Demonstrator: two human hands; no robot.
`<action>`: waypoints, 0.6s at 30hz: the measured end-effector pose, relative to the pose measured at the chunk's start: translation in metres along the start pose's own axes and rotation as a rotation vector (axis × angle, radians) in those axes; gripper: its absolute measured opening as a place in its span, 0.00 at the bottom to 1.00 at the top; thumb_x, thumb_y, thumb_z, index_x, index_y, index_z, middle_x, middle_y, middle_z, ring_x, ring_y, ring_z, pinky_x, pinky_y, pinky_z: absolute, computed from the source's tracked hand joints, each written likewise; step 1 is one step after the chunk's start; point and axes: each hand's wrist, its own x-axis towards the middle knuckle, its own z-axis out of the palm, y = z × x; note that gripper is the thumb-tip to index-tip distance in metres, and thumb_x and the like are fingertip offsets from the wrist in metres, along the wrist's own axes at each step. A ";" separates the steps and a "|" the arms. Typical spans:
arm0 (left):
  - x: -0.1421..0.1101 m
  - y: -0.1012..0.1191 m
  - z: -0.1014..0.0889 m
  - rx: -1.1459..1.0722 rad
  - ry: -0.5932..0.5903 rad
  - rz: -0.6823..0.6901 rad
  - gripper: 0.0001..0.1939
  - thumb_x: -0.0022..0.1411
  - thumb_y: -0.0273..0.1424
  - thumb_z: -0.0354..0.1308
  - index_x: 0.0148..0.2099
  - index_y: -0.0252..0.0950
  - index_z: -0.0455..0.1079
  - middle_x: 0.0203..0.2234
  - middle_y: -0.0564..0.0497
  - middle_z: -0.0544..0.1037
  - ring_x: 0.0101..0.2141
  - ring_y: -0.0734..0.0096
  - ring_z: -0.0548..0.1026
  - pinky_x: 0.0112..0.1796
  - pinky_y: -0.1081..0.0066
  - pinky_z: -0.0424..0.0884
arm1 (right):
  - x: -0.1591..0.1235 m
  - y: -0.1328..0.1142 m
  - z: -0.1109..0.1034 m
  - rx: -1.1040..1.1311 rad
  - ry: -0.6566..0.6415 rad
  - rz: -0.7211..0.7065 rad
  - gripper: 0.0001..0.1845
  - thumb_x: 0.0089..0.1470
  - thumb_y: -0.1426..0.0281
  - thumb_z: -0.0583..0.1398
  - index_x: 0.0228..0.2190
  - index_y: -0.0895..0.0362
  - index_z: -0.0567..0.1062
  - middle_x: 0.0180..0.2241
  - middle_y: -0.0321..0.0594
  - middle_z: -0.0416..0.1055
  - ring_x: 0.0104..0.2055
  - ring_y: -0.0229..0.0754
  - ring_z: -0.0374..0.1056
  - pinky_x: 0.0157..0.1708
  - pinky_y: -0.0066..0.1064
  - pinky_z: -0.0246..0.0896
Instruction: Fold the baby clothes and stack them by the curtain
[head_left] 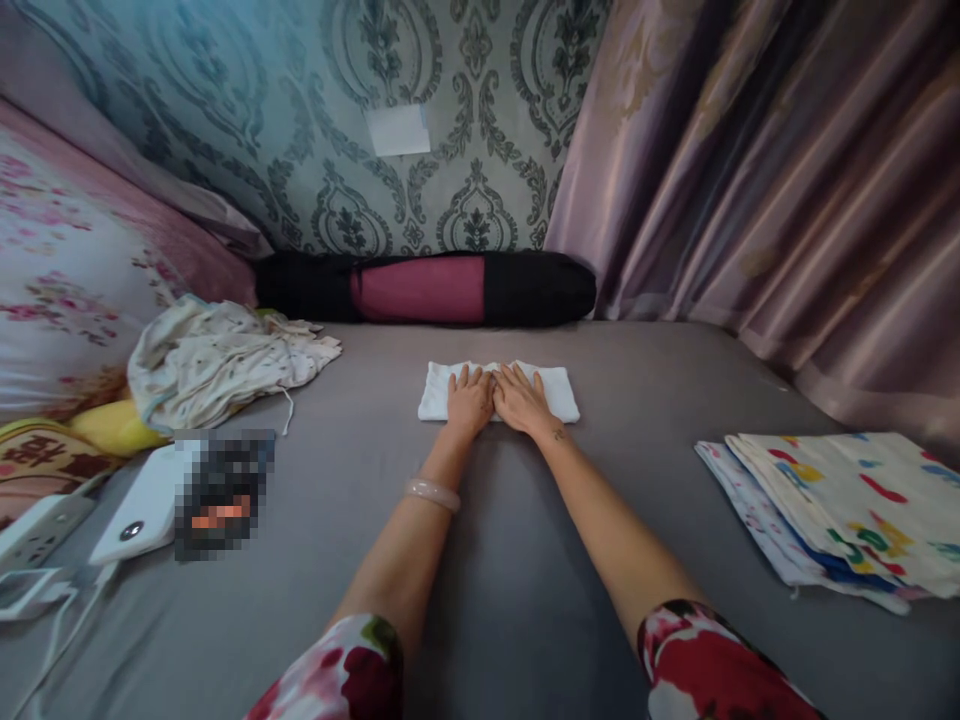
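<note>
A white folded cloth [559, 392] lies flat on the grey bed sheet [510, 560], straight ahead of me. My left hand [471, 400] rests palm down on its middle, fingers stretched out. Beside it, my right hand [519, 398] also presses flat on the cloth, fingers extended and thumb side toward the left hand. The two hands touch or nearly touch at the centre. Both ends of the cloth show to either side; the part under my palms is hidden.
A black and pink long bag [418, 290] lies along the wall. On the right sits a stack of folded printed cloths [847, 510]. To the left are a crumpled patterned cloth [217, 365], a white power bank [146, 505], a blurred-out object [225, 495] and a power strip [45, 530].
</note>
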 end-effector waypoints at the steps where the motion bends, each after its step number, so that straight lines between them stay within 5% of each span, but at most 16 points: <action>1: 0.001 -0.001 0.002 0.005 -0.008 -0.003 0.25 0.70 0.36 0.36 0.63 0.39 0.60 0.62 0.47 0.63 0.64 0.55 0.53 0.62 0.51 0.47 | 0.000 0.001 0.002 -0.003 0.001 -0.002 0.28 0.63 0.67 0.42 0.63 0.57 0.57 0.66 0.40 0.49 0.68 0.49 0.40 0.64 0.53 0.32; 8: 0.002 -0.006 0.009 -0.008 -0.077 -0.065 0.27 0.70 0.42 0.34 0.66 0.43 0.56 0.66 0.47 0.55 0.65 0.53 0.50 0.62 0.49 0.47 | -0.001 0.004 0.011 -0.007 0.022 0.002 0.29 0.64 0.64 0.41 0.64 0.54 0.56 0.66 0.38 0.49 0.68 0.51 0.42 0.63 0.51 0.37; 18: 0.003 -0.006 0.007 -0.003 -0.052 -0.054 0.26 0.69 0.41 0.36 0.64 0.42 0.59 0.65 0.45 0.58 0.64 0.52 0.53 0.61 0.47 0.48 | 0.003 0.009 0.009 0.035 -0.001 0.020 0.28 0.64 0.64 0.41 0.63 0.53 0.58 0.65 0.38 0.52 0.67 0.49 0.43 0.63 0.54 0.36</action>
